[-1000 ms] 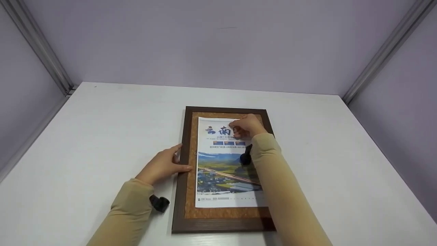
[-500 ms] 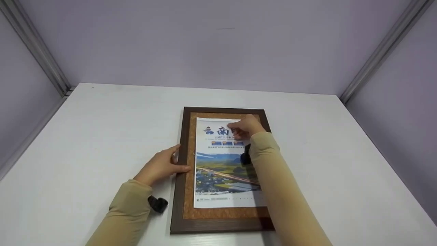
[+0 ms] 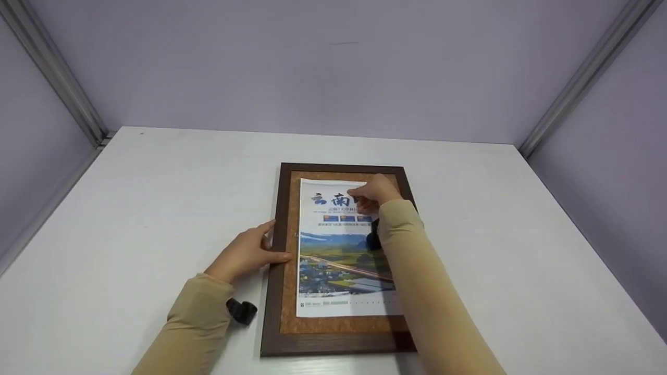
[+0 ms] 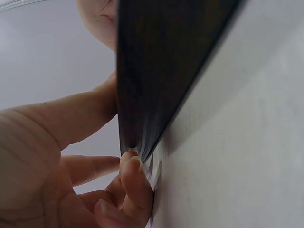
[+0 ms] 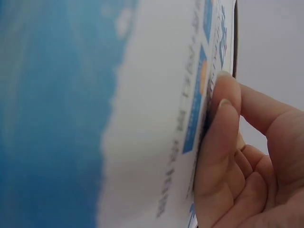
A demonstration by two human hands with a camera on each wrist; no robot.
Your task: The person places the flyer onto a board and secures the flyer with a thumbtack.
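A cork board in a dark wooden frame (image 3: 272, 281) lies flat on the white table (image 3: 156, 182). A printed poster (image 3: 338, 260) with a landscape photo and blue characters covers its middle. My left hand (image 3: 245, 255) holds the frame's left edge, thumb on top. In the left wrist view the frame (image 4: 161, 71) sits between the thumb and curled fingers (image 4: 135, 180). My right hand (image 3: 376, 194) rests on the poster's top, its fingers curled. Its fingertips (image 5: 221, 114) press on the poster (image 5: 142, 118). Anything small under them is hidden.
Lilac walls close the table in on three sides, with metal corner posts at the back left (image 3: 52, 67) and back right (image 3: 583, 78). Black wrist cameras (image 3: 241, 311) (image 3: 374, 237) sit on both beige sleeves. Bare tabletop lies on both sides of the board.
Hardly anything differs. Both hands stay where they were, and the board sits slightly further left in the view.
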